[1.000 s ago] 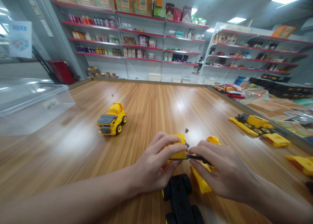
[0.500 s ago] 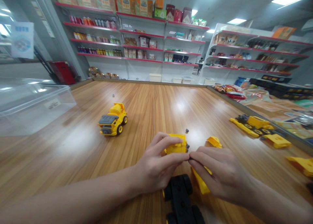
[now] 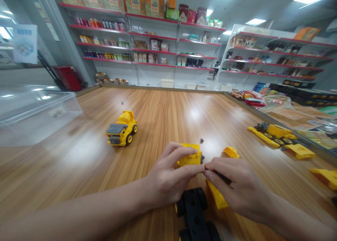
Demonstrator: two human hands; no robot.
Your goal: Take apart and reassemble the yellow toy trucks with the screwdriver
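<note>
My left hand (image 3: 171,171) is closed on a yellow toy truck part (image 3: 193,159), the forefinger across its top and the thumb along its near side. Small grey pieces (image 3: 202,158) show at the part's right end. My right hand (image 3: 237,185) pinches a thin dark rod-like thing (image 3: 222,177), mostly hidden by the fingers; its tip meets my left thumb tip. Below the hands lies a black toy chassis with wheels (image 3: 195,209). A yellow plate-like piece (image 3: 217,195) lies partly under my right hand, and another yellow piece (image 3: 230,152) sits just beyond it.
A yellow toy mixer truck (image 3: 121,128) stands at left, near a clear plastic bin (image 3: 39,118). Small grey bits (image 3: 201,140) lie on the wooden table (image 3: 147,104). More yellow toy parts (image 3: 279,131) lie at right, beside packaged goods (image 3: 286,109). Stocked shelves (image 3: 152,53) stand behind.
My right hand has rolled and its fingers have shifted slightly, so more of the dark rod-like thing shows. My left hand stays nearly still on the yellow part.
</note>
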